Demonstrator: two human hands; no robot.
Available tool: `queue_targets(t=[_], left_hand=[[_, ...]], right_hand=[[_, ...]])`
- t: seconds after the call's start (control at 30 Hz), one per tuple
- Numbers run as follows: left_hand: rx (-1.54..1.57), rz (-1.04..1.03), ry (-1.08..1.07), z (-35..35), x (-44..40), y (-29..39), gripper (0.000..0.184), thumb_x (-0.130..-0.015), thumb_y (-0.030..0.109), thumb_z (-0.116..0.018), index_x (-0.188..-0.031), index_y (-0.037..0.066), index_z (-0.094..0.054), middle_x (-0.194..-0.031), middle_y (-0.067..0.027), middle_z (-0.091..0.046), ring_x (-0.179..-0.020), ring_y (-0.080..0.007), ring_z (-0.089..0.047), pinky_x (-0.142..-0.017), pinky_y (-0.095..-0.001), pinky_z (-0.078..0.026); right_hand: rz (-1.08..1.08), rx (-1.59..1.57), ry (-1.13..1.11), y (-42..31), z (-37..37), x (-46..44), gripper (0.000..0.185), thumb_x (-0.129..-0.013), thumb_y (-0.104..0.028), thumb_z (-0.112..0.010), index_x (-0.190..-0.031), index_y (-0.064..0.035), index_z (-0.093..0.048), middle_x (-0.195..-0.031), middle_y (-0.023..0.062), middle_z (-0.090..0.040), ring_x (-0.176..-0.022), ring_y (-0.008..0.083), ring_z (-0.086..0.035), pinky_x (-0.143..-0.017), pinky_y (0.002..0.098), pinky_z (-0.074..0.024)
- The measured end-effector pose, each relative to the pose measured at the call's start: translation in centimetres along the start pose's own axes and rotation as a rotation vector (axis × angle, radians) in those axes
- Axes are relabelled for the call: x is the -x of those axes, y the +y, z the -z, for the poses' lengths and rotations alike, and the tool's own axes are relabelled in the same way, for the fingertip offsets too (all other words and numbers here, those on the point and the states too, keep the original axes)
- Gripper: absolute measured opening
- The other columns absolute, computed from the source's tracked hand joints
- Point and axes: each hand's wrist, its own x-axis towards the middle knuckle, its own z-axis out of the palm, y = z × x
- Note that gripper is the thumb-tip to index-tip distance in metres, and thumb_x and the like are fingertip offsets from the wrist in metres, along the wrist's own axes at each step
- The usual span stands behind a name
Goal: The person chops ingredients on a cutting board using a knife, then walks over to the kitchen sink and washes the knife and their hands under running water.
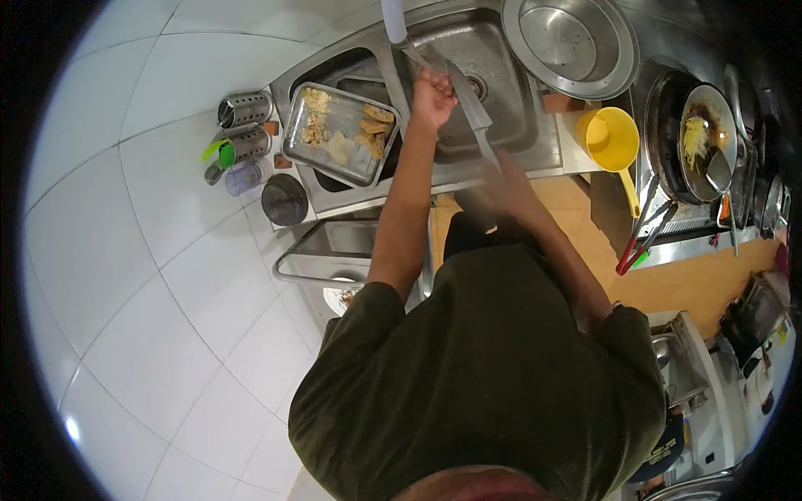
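Note:
A large knife [469, 98] is held over the sink [510, 146], its broad blade pointing up toward the faucet [394, 21]. Its handle runs down into my right hand [508, 188], which is smeared by motion but closed around it. Under the faucet, beside the blade, my left hand [433, 98] has its fingers curled in. Whatever those fingers hold, if anything, is hidden, and I cannot tell whether they touch the blade. Water appears to run near the fingertips.
Left of the sink rests a metal tray [334, 134] of food. A wide metal basin [568, 42] and a yellow dipper [608, 138] stand to the right. Farther right, a pan [706, 142] with food sits on the stove, near red-handled tongs [643, 242]. Perforated metal holders [246, 108] are at left.

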Motion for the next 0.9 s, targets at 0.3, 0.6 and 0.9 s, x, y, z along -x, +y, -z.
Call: queue_targets(t=[0.3, 0.6, 0.9], left_hand=[[-0.131, -0.048, -0.145, 0.2, -0.5, -2.6, 0.028, -0.108, 0.020, -0.037, -0.107, -0.002, -0.054, -0.096, -0.0123, -0.064, -0.077, -0.0201, -0.061, -0.068, -0.0324, -0.056], [-0.393, -0.132, 0.298, -1.8, 1.4, -0.9, 0.041, -0.105, 0.041, -0.044, -0.083, 0.007, -0.052, -0.072, -0.0062, -0.058, -0.054, -0.0180, -0.054, -0.046, -0.0313, -0.047], [-0.016, 0.107, 0.018, 0.0, -2.1, -0.8, 0.044, -0.105, 0.046, -0.041, -0.097, 0.005, -0.054, -0.075, -0.0053, -0.056, -0.062, -0.0202, -0.054, -0.060, -0.0318, -0.054]], right_hand=[[0.105, 0.128, 0.084, 1.5, -3.9, -2.5, 0.045, -0.102, -0.030, -0.052, -0.127, 0.0067, -0.045, -0.099, 0.0237, -0.063, -0.084, 0.0322, -0.063, -0.078, 0.0424, -0.0490], [0.148, 0.259, -0.080, 0.1, -2.9, 0.9, 0.047, -0.101, -0.019, -0.048, -0.137, 0.0085, -0.037, -0.116, 0.0349, -0.057, -0.099, 0.0488, -0.062, -0.085, 0.0492, -0.0484], [0.214, 0.652, 0.126, 0.8, -3.5, -3.1, 0.063, -0.091, -0.007, -0.056, -0.146, 0.0097, -0.029, -0.117, 0.0319, -0.047, -0.087, 0.0502, -0.063, -0.077, 0.0507, -0.0545]])
